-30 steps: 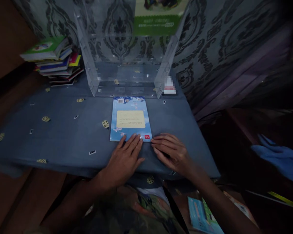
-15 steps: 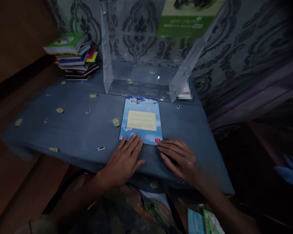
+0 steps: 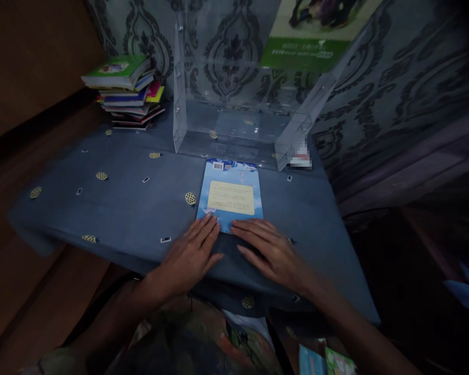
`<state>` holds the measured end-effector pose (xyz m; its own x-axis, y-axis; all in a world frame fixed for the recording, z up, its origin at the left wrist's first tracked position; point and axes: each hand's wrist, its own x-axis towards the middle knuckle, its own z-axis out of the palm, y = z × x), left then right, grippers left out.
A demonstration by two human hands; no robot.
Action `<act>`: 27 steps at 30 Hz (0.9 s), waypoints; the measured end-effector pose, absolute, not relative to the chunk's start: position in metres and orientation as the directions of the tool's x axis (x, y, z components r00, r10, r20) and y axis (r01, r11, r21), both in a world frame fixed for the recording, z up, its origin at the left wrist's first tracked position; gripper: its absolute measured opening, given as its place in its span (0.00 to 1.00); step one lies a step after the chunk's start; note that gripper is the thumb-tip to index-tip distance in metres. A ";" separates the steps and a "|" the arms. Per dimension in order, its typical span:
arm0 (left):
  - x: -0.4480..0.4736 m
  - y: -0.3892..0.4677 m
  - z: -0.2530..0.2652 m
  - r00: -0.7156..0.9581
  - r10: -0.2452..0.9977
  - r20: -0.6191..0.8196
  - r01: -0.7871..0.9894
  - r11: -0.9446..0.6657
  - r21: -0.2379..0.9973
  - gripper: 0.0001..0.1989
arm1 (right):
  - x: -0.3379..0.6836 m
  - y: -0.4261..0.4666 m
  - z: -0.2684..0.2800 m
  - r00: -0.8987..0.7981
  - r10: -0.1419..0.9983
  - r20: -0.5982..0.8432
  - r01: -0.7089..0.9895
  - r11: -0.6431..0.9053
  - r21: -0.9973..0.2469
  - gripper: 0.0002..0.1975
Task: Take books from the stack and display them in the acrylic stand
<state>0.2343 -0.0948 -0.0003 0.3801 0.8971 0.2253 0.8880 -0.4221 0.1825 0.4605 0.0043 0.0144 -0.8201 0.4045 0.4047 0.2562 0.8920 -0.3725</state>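
A thin blue book (image 3: 238,174) lies flat on the cloth-covered table, its barcode edge away from me and a cream text panel in the middle. My left hand (image 3: 191,252) rests with stretched fingers on the book's near left corner, thumb apart. On the near right edge lie the outstretched fingers of my right hand (image 3: 271,250), covering the corner there. Neither hand grips anything. Just beyond the book stands a clear acrylic rack (image 3: 180,99), with a green and cream book (image 3: 303,54) in its upper right.
A stack of books (image 3: 121,96) stands at the back left of the table (image 3: 133,208). A blurred-out white item (image 3: 300,157) sits right of the rack. Below the near edge, a blue book (image 3: 311,360) and a green book (image 3: 339,361) show beside my right forearm.
My right hand has slid left along the book's near edge, from beside its corner onto it. The left hand stays on the book. The view has shifted slightly.
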 end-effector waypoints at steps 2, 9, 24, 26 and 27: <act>0.231 -0.094 0.002 0.396 0.888 0.235 0.877 -0.441 0.190 0.29 | 0.449 0.008 0.018 -0.846 0.389 0.365 0.244 0.890 -0.385 0.21; 0.217 -0.088 0.004 0.484 0.848 0.215 0.827 -0.524 0.203 0.25 | 0.405 0.029 0.022 -0.921 0.278 0.272 0.154 0.903 -0.401 0.26; 0.187 -0.057 0.018 0.600 0.774 0.201 0.727 -0.633 0.267 0.20 | 0.385 0.049 0.021 -0.926 0.275 0.257 0.137 0.882 -0.450 0.23; 0.185 -0.054 0.016 0.609 0.767 0.201 0.715 -0.641 0.281 0.19 | 0.384 0.051 0.020 -0.928 0.274 0.254 0.134 0.878 -0.459 0.23; 0.184 -0.053 0.016 0.612 0.765 0.204 0.709 -0.644 0.287 0.20 | 0.383 0.052 0.020 -0.929 0.273 0.250 0.133 0.877 -0.461 0.23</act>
<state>0.1842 -0.0532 0.0162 0.6116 0.7645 0.2035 0.7091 -0.6439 0.2874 0.3834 0.0517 0.0200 -0.9289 0.2727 0.2504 0.1331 0.8771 -0.4614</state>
